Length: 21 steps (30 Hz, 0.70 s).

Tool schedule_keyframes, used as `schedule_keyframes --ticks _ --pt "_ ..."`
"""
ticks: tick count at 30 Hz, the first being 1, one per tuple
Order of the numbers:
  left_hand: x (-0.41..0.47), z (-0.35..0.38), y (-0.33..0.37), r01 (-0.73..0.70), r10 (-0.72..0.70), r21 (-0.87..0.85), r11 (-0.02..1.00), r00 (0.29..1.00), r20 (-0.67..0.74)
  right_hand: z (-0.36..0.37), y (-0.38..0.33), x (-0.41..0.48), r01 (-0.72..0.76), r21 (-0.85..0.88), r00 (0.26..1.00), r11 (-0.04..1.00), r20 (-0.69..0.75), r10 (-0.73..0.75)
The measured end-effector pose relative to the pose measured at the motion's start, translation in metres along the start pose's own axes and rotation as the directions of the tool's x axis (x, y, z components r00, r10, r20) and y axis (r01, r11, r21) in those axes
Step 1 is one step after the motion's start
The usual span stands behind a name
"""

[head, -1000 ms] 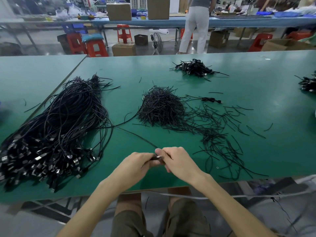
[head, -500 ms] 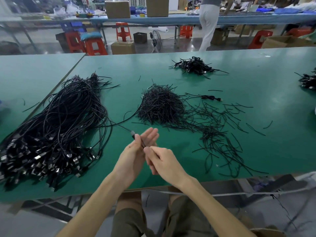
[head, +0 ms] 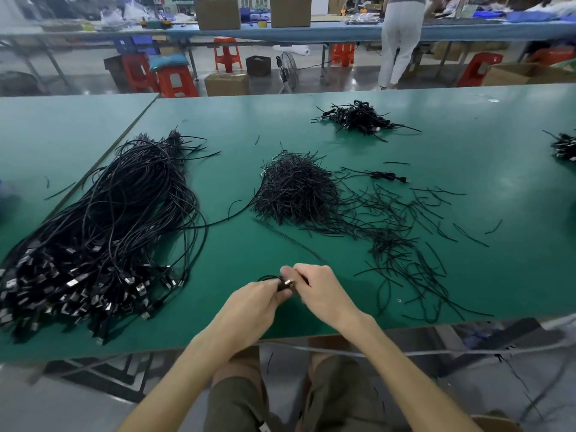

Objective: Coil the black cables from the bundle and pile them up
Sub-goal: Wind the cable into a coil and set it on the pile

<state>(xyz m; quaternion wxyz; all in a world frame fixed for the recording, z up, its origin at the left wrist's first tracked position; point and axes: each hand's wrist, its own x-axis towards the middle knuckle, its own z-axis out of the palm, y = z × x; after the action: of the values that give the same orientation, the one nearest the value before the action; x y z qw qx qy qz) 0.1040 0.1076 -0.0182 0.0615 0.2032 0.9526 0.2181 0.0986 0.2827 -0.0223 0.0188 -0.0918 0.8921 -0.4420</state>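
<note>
Black cable bundle (head: pixel 103 232) with silver plugs, green table (head: pixel 467 145), orange-red stools (head: pixel 176 81), brown boxes (head: pixel 217 12)

left hand (head: pixel 252 303) lowered, now gripping cable (head: pixel 281 284)

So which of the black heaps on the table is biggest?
The bundle of long cables on the left; it sprawls far wider than the middle heap of short strands or the far pile.

Large bundle (head: pixel 103 232) of long black cables sprawls on the left of the green table (head: pixel 237 126), metal plugs massed at its near end. One cable (head: pixel 282 283) (partly looped, plug showing) is pinched between left hand (head: pixel 252 304) and right hand (head: pixel 324 291). Small pile (head: pixel 358 118) of coiled cables lies far back
</note>
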Motion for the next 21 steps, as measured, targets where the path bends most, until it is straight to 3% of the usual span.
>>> schedule_keyframes --ticks 2,4,6,8,9,11,14,15,16,17,19,21 --pt "0.004 0.002 -0.004 0.031 -0.036 -0.159 0.987 0.999 -0.025 0.001 -0.004 -0.004 0.006 0.119 1.0 0.993 -0.024 -0.003" --pt "0.004 0.005 -0.005 0.015 -0.052 -0.509 0.861 0.997 -0.059 0.005 -0.01 -0.008 0.023 0.225 0.999 0.974 -0.039 -0.014" --pt "0.004 0.008 -0.001 0.007 -0.085 -0.79 0.613 0.995 -0.058 0.01 -0.017 -0.009 0.035 0.322 0.997 0.946 -0.071 -0.012" --pt "0.004 0.01 0.008 0.076 -0.146 -0.958 0.278 0.989 0.036 0.014 -0.021 -0.009 0.042 0.358 0.996 0.933 -0.087 -0.011" --pt "0.006 0.009 0.011 0.1 -0.164 -0.988 0.115 0.983 0.081 0.016 -0.022 -0.01 0.044 0.367 0.997 0.929 -0.074 -0.018" --pt "0.01 0.002 0.013 0.085 -0.211 -0.989 -0.12 0.971 0.109 0.024 -0.021 -0.014 0.039 0.379 0.999 0.925 -0.019 -0.035" --pt "0.011 -0.025 0.008 0.019 -0.252 -0.937 -0.35 0.961 0.114 0.033 -0.014 -0.021 0.024 0.318 0.998 0.948 0.046 -0.041" --pt "0.008 -0.035 0.007 0.009 -0.237 -0.936 -0.352 0.966 0.098 0.031 -0.009 -0.022 0.03 0.258 0.997 0.966 0.055 -0.046" --pt "0.004 -0.042 0.003 0.019 -0.21 -0.957 -0.291 0.974 0.083 0.028 -0.004 -0.022 0.041 0.187 0.996 0.982 0.067 -0.054" --pt "0.0 -0.05 0.0 0.047 -0.181 -0.986 -0.16 0.981 0.076 0.022 0.001 -0.02 0.048 0.121 0.995 0.991 0.078 -0.058" --pt "-0.011 -0.058 -0.005 0.114 -0.076 -0.963 0.246 0.992 0.098 0.007 0.005 -0.015 0.049 0.029 0.994 0.998 0.094 -0.052" --pt "-0.02 -0.057 -0.005 0.104 0.073 -0.778 0.619 0.979 0.189 -0.003 0.001 -0.008 0.065 -0.051 0.994 0.997 0.088 -0.06"
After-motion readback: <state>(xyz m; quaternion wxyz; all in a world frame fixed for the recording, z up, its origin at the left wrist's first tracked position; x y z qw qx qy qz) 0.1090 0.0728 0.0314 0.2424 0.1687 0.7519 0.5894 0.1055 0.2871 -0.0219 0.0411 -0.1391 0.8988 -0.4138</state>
